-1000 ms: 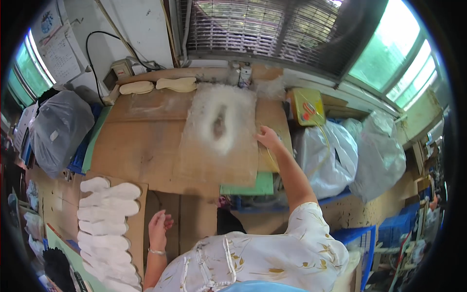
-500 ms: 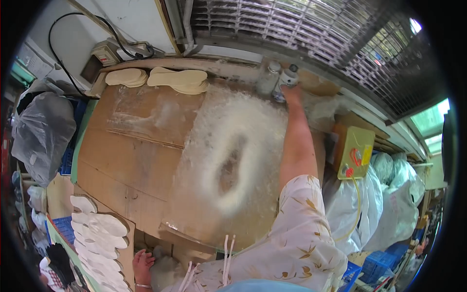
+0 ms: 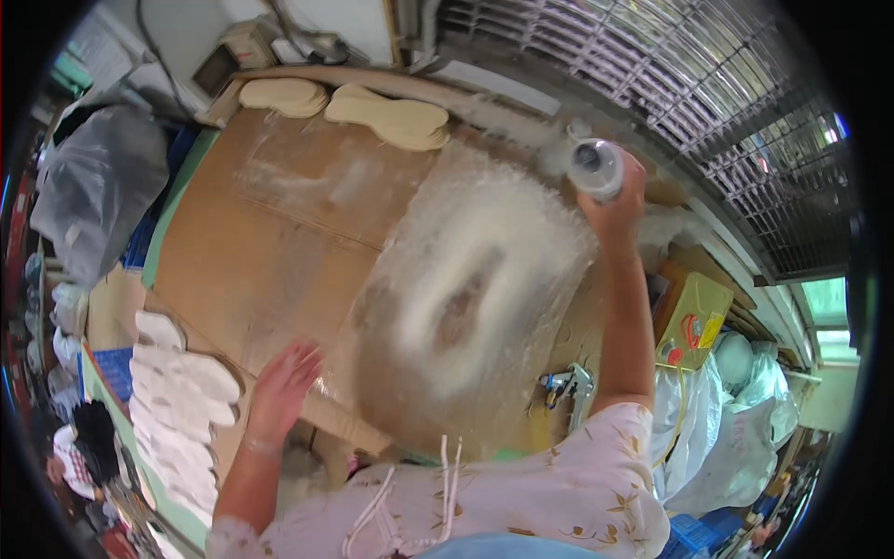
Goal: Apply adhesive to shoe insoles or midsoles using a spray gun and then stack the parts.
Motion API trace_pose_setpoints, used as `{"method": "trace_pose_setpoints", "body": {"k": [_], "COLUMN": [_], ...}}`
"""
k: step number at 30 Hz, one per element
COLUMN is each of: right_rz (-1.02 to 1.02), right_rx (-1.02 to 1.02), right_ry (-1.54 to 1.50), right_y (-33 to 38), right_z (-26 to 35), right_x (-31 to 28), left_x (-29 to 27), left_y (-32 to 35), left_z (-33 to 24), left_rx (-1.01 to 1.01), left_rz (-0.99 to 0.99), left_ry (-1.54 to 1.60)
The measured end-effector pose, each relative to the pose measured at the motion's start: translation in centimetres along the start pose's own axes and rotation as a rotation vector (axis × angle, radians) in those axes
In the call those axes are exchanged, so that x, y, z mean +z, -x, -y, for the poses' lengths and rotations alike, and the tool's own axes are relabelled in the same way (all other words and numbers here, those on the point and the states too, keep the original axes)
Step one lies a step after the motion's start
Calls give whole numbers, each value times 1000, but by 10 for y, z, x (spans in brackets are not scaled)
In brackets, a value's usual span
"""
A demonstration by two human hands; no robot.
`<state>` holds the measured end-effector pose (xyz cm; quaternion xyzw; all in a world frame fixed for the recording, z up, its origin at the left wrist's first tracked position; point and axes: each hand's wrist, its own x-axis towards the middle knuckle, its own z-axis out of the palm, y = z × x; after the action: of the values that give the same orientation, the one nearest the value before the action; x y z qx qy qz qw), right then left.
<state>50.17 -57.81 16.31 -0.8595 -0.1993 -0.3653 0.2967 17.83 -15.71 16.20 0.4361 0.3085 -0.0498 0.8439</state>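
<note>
My right hand (image 3: 626,200) grips a bottle (image 3: 597,173) with a dark top at the back right, lifted and tilted so that its top shows. Fingers stretched out and smeared by motion, my left hand (image 3: 289,377) is over the near edge of the cardboard-covered table (image 3: 279,270) and holds nothing. Between the hands lies a translucent sheet (image 3: 372,317) with a whitish, insole-shaped ring of residue (image 3: 424,321). Two stacks of cream insoles, one on the left (image 3: 282,96) and one on the right (image 3: 386,116), lie along the far edge.
White insoles (image 3: 182,401) overlap in a row at the near left. A spray gun (image 3: 568,389) lies by my right forearm. Right of it stand a yellowish metal can (image 3: 694,312) with a hose and white plastic bags (image 3: 745,438). A grey bag (image 3: 102,196) sits at left; a window grille (image 3: 652,74) is behind.
My right hand has lifted the bottle from the far edge and tilted it. My left hand has risen from below the near edge to over the table. The view has shifted, showing the spray gun.
</note>
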Motion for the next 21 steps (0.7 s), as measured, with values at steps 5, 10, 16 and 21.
{"method": "trace_pose_setpoints", "body": {"k": [5,10,16,21], "right_rz": [608,675,713,696], "right_rx": [-444,-758,-897,-892], "right_ry": [279,405,526,506], "right_y": [8,42,61,66], "right_z": [158,255,319,359], "right_x": [-44,-53,-85,-103], "left_x": [71,82,51,39], "left_y": [-58,-41,13,45], "left_z": [32,52,59,53], "left_rx": [-128,-176,-224,-270], "left_rz": [356,444,515,519], "left_ry": [160,190,255,269]}}
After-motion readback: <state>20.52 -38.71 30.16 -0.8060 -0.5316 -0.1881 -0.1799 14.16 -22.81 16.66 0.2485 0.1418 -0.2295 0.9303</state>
